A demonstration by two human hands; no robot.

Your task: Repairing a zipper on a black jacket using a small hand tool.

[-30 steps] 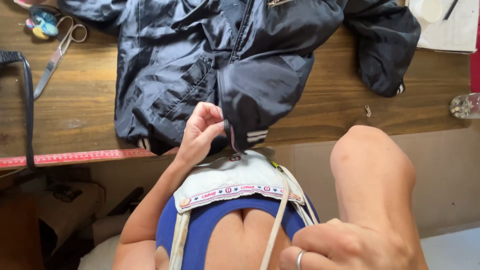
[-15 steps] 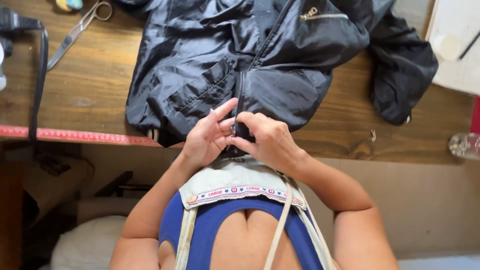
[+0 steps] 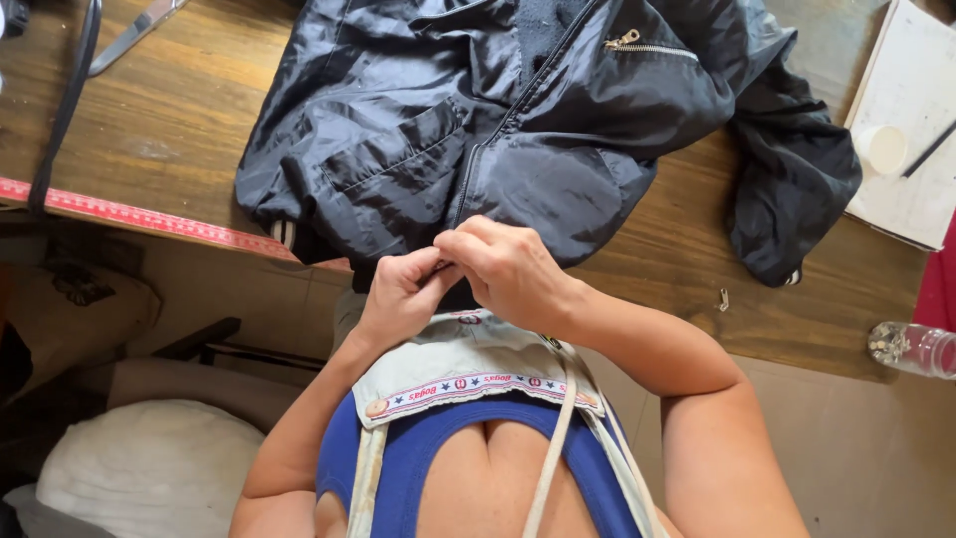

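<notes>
A black cable [image 3: 62,110] and the tip of a pair of metal scissors [image 3: 134,30] lie at the far left of the brown wooden surface [image 3: 169,120], well apart from my work and out of the way. A red measuring tape [image 3: 139,214] runs flat along the near edge of the surface, where it can be read against any cloth laid beside it.

The shiny black zip-front jacket [image 3: 418,130] lies spread open on the surface, its hem hanging over the near edge toward me. This placement brings the lower end of the zip [image 3: 498,130] within reach of both hands.

My left hand [image 3: 398,294] pinches the hem at the base of the zip, grip narrow and closed on the jacket fabric. My right hand [image 3: 513,269] meets it from the other side, fingertips touching those of the left, grip likewise narrow on the same spot. What lies between the fingertips is hidden, so I cannot tell whether it is the slider or the zip end.

To the right, a small metal piece [image 3: 724,299] lies on bare wood. A white board [image 3: 911,149] carrying a white cup [image 3: 882,149] and a dark pencil [image 3: 928,151] sits at the far right. A clear plastic bottle [image 3: 911,349] lies near the edge
</notes>
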